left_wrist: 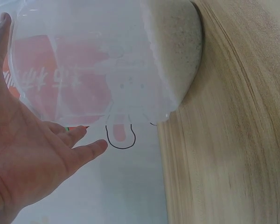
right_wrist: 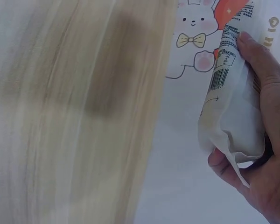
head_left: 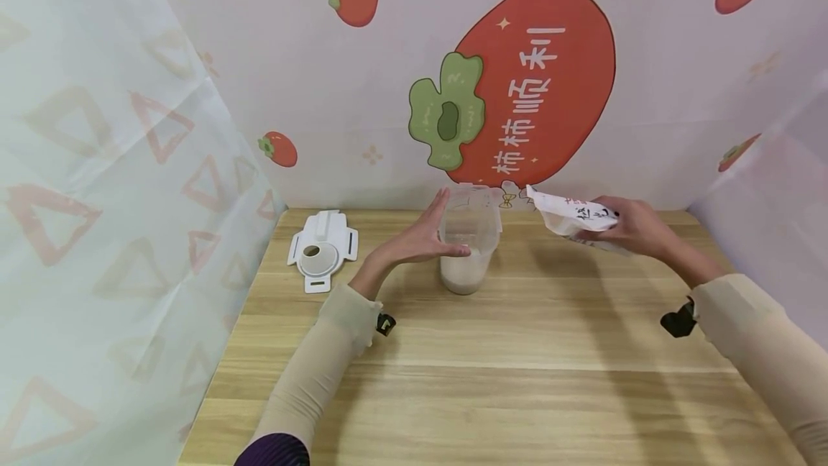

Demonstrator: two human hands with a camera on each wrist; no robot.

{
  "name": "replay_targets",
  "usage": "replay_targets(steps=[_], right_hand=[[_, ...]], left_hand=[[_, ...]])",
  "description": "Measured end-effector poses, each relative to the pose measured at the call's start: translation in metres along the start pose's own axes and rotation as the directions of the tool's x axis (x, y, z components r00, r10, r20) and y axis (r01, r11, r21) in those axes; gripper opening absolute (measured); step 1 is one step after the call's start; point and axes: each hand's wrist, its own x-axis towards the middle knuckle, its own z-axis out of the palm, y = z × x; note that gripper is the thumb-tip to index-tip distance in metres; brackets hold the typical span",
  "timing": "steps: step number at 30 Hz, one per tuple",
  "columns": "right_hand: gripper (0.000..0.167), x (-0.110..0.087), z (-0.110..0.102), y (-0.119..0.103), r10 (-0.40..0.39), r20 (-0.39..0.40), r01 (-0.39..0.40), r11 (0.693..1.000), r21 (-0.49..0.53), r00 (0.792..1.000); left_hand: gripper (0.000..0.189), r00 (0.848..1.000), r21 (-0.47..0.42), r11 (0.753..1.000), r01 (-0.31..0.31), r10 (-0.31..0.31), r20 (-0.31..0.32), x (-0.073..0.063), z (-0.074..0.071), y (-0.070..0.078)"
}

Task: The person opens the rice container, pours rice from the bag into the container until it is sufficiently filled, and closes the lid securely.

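A clear plastic container (head_left: 472,225) stands upright on the table, with whitish grainy contents (left_wrist: 175,51) at the bottom. My left hand (head_left: 420,239) is at its left side, thumb and fingers spread wide about it. In the left wrist view the fingers (left_wrist: 91,151) look straight; whether they touch the wall I cannot tell. To the right, above the table, my right hand (head_left: 627,225) grips a white printed packet (head_left: 569,213). The right wrist view shows the packet's barcode side and creased end, the thumb lying along it and a fingertip beneath.
A white lid (head_left: 321,250) with side clips and a round opening lies on the wooden table (head_left: 466,394) at the left. A patterned wall covering (head_left: 362,92) rises directly behind the container, and others stand at the left and right sides.
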Motion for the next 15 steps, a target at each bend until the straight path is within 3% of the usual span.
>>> replay_targets(steps=[15], right_hand=[[0.059, 0.021, -0.016, -0.046, -0.052, 0.015, 0.053, 0.998, -0.033, 0.999]], left_hand=[[0.128, 1.0, 0.007, 1.0, -0.007, 0.007, -0.008, 0.001, 0.001, 0.0]])
